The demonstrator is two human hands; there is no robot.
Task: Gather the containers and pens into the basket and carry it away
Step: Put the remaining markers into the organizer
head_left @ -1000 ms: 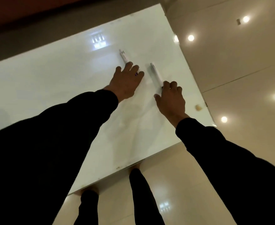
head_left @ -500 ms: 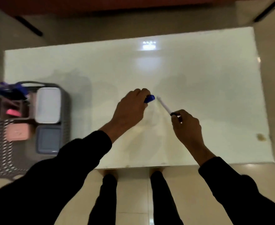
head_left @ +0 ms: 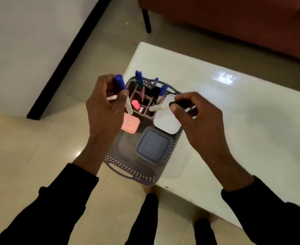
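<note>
On the near corner of the glossy white counter (head_left: 234, 121) sits the gray lattice basket (head_left: 136, 171), its near end overhanging the edge above a pale tiled floor (head_left: 30, 147); a reddish sofa (head_left: 234, 20) stands beyond. Inside lie a gray lidded container (head_left: 153, 147), a white one (head_left: 165, 121) and a pink one (head_left: 130, 123), with pens upright in a divided holder (head_left: 142, 101). The left hand (head_left: 105, 112) has its grip clamped on a blue-capped pen (head_left: 123, 93); the right hand (head_left: 195, 115) pinches a black-capped pen (head_left: 165, 106). Both pens look light, stiff and smooth. The loaded basket should carry best by its end handles.
</note>
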